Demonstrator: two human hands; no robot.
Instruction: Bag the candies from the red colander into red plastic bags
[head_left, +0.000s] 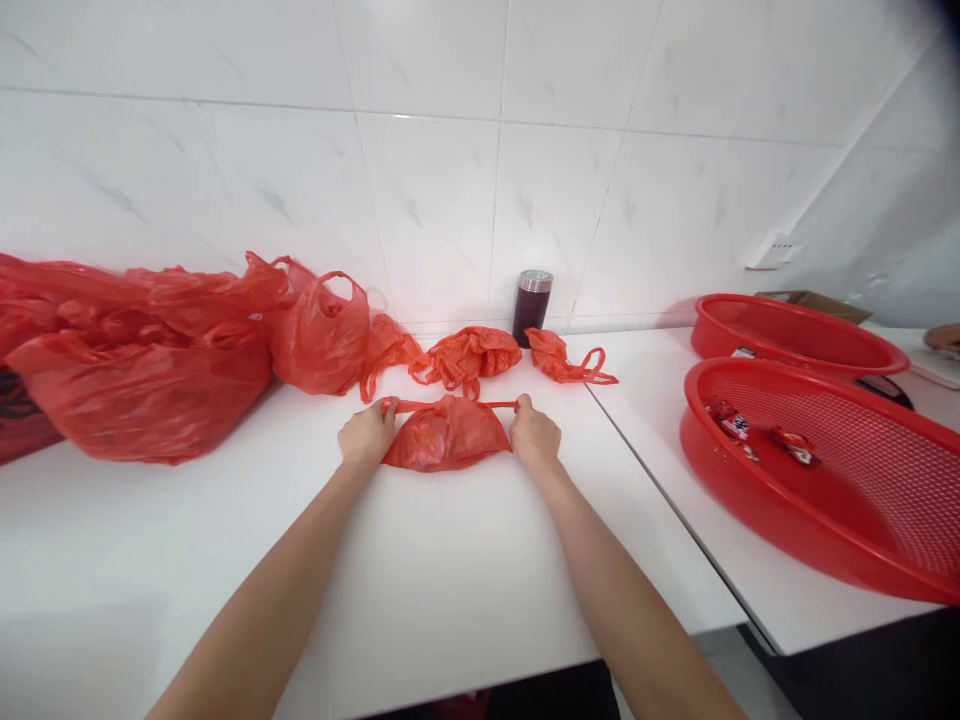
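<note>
A small red plastic bag [448, 437] lies on the white table in front of me, its body rounded over contents I cannot make out. My left hand [367, 432] is closed on the bag's left handle. On the other side, my right hand [535, 432] grips the right handle. Both handles are stretched out sideways, level with the top of the bag. Just behind it sit a crumpled red bag [476, 358] and, to the right, a smaller red bag [559, 358] with its handles lying loose.
Filled red bags [150, 390] crowd the left of the table [420, 590]. A dark tumbler [532, 305] stands against the tiled wall. At right, a red basket [787, 510] holds several small wrapped packets; another red basket [795, 335] is behind. A person's hand [943, 337] shows far right.
</note>
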